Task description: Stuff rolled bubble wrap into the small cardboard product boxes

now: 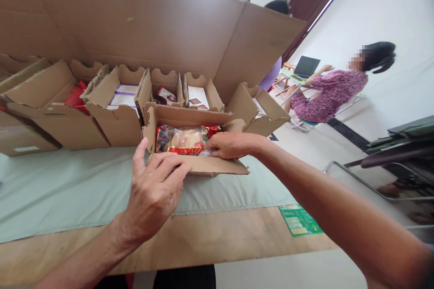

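An open cardboard box [217, 165] stands on the cloth in front of me, with a clear-and-red plastic snack packet [186, 137] inside. Pale, rounded pieces that look like bread or pastry show through the film. My right hand [230, 144] reaches in from the right, its bent fingers against the packet's right end; the fingertips are partly hidden. At the box's near left corner, my left hand [158, 185] rests with its fingers apart, several of them over the front wall's edge and one raised beside the left wall.
Behind stands a row of cardboard bins: one holds a red packet [77, 97], another purple-and-white boxes [124, 95], another a white box [198, 98]. A tilted bin [259, 110] is at right. A tall cardboard panel [152, 22] backs them. A person [334, 92] sits far right near a laptop [306, 67].
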A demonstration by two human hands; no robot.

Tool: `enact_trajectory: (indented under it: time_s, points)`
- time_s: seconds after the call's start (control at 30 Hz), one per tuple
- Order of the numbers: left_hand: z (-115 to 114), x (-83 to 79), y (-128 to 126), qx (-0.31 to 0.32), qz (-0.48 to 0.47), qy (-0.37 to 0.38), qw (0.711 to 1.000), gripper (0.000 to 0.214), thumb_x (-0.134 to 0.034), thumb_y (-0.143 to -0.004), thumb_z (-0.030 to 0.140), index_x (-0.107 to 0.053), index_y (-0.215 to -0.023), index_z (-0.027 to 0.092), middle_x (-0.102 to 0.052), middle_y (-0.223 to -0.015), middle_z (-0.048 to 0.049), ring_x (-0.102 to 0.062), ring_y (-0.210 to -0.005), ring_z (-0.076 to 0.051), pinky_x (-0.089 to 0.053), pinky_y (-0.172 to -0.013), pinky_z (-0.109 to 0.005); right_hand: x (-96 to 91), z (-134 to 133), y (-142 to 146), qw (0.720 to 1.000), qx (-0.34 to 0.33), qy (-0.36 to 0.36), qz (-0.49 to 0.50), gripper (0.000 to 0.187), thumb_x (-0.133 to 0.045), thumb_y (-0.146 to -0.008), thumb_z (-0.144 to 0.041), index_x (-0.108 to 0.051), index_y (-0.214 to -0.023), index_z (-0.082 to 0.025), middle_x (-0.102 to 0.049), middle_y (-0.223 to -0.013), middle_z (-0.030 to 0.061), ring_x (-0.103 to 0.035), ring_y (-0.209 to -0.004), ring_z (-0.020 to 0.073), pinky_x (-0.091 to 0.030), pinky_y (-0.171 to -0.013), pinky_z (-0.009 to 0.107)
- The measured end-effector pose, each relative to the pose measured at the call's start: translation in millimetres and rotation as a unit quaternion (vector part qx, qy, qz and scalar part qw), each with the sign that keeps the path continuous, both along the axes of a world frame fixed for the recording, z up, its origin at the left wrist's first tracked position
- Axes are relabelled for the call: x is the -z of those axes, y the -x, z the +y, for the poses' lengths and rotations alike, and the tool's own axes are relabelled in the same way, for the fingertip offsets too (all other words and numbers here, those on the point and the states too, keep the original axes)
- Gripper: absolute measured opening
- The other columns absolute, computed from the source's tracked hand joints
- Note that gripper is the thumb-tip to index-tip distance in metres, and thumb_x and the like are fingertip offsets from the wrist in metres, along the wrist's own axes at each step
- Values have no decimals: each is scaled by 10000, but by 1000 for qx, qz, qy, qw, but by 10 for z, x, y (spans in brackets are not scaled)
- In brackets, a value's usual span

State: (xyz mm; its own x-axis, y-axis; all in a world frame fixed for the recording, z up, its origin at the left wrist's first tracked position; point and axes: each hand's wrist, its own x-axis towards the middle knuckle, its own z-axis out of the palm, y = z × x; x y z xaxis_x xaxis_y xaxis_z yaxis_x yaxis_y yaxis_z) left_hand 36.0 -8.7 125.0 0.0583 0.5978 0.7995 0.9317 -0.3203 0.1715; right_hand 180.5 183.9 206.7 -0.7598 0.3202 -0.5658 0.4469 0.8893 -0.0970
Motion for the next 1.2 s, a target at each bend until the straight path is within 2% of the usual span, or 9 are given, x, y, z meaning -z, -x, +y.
enact_trajectory:
  time_s: [0.2, 0.37, 0.47, 0.57, 0.67, 0.77, 0.87, 1.0, 1.2]
  points:
    - [30, -1, 22, -1, 5, 1, 1000, 241, -604, -927, 43, -670, -1100, 198, -766, -1020, -46, -701, -1013, -241, -272, -1187, -696, -299, -139, -312, 974, 27, -127, 185, 233, -629, -914, -245, -734, -1116, -197, -757, -1089, 78, -680, -969, 267, -469, -826, 358]
    - [-75, 16, 81, -33, -49, -59, 996, 613, -670, -869, 73, -522, -1434, 261, -574, -1430, -140, -481, -1412, -333, -295, -1222, -638, -427, -567, -873, 838, 128, -237, 474, 175, -574, -968, -317, -735, -973, -249, -767, -1053, 37, -694, -1017, 268, -486, -938, 435]
    - [-155, 145, 219, -65, -158, -60, 983, 801, -710, -867, 137, -364, -1567, 315, -443, -1565, -126, -400, -1478, -331, -291, -1244, -607, -135, -766, -1215, 766, 243, -242, 544, 136, -619, -952, -340, -732, -972, -268, -768, -1006, 21, -706, -982, 260, -518, -916, 420]
    - [-115, 364, 393, -57, -341, 39, 937, 807, -715, -899, 261, -305, -1591, 326, -406, -1607, -130, -426, -1468, -343, -368, -1203, -598, 378, -784, -1345, 739, 342, -157, 558, 174, -646, -920, -379, -730, -990, -244, -767, -1004, 45, -710, -954, 258, -543, -887, 422]
    - [62, 517, 469, -14, -460, 140, 877, 799, -711, -897, 330, -301, -1582, 297, -434, -1591, -163, -449, -1455, -348, -436, -1147, -587, 855, -696, -1154, 722, 382, -16, 577, 445, -696, -856, -447, -633, -1223, -204, -722, -1202, 120, -693, -1052, 275, -570, -851, 418]
    - [231, 544, 359, 51, -483, 169, 858, 716, -710, -869, 338, -407, -1510, 236, -563, -1463, -163, -559, -1351, -311, -505, -1093, -514, 1126, -659, -848, 702, 386, 78, 593, 565, -692, -836, -531, -566, -1271, -194, -680, -1280, 158, -660, -1133, 290, -575, -864, 406]
    - [176, 581, 118, 66, -475, 155, 864, 616, -685, -882, 334, -464, -1444, 211, -634, -1350, -140, -630, -1253, -272, -548, -1041, -439, 1250, -814, -784, 681, 408, 84, 602, 505, -654, -859, -581, -594, -1183, -198, -717, -1160, 136, -677, -1033, 284, -567, -868, 404]
    - [-285, 765, -119, 23, -411, 154, 898, 487, -661, -913, 317, -531, -1371, 216, -660, -1280, -135, -648, -1214, -283, -549, -1036, -462, 1360, -1302, -1052, 666, 448, 3, 596, 368, -602, -929, -566, -635, -1057, -223, -720, -999, 95, -667, -1011, 304, -551, -883, 427]
    - [-679, 703, 146, -46, -439, 109, 891, 478, -684, -926, 317, -551, -1377, 228, -677, -1214, -116, -626, -1232, -286, -473, -1128, -498, 1233, -1677, -722, 687, 430, 59, 583, 323, -554, -964, -523, -629, -1069, -226, -703, -970, 81, -661, -923, 268, -565, -788, 371]
